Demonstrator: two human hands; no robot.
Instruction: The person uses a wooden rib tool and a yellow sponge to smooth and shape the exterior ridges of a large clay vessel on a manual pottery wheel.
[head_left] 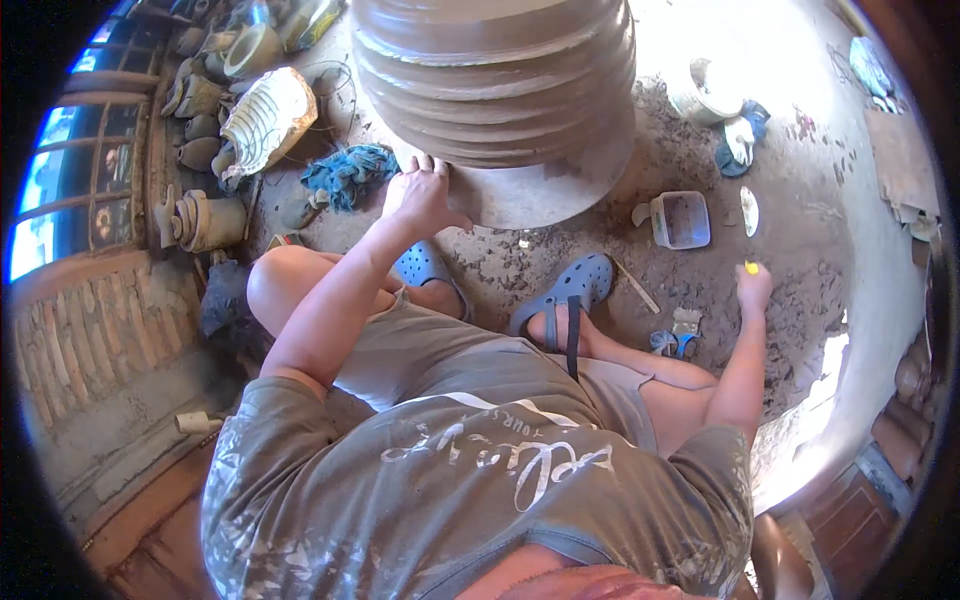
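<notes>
A large grey-brown clay pot with thick horizontal ridges stands on a round potter's wheel disc in front of me. On the near left edge of that disc rests my left hand, its fingers laid over the top and the thumb stretched away from them. My right hand is out at the right above the muddy floor. Its fingers are closed around a small yellow thing, mostly hidden, whose kind I cannot make out. A pale oval piece lies just beyond that hand.
Beside the wheel sit a clear plastic tub, a flat brush and a thin stick. A blue net bundle lies left of the disc. Several clay pots crowd the left wall. A pale bucket stands far right.
</notes>
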